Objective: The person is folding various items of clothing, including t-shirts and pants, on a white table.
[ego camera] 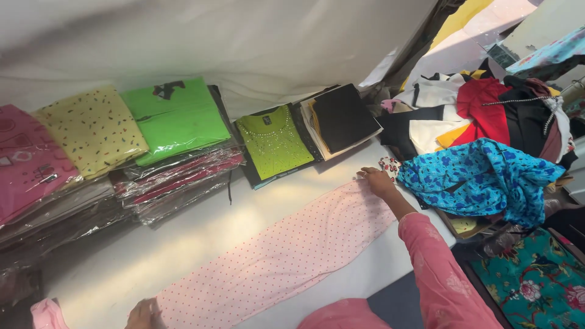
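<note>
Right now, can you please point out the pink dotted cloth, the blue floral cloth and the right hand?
pink dotted cloth (286, 253): head view, middle of the long strip.
blue floral cloth (487, 176): head view, centre of the crumpled heap.
right hand (378, 181): head view, back of the hand.
</note>
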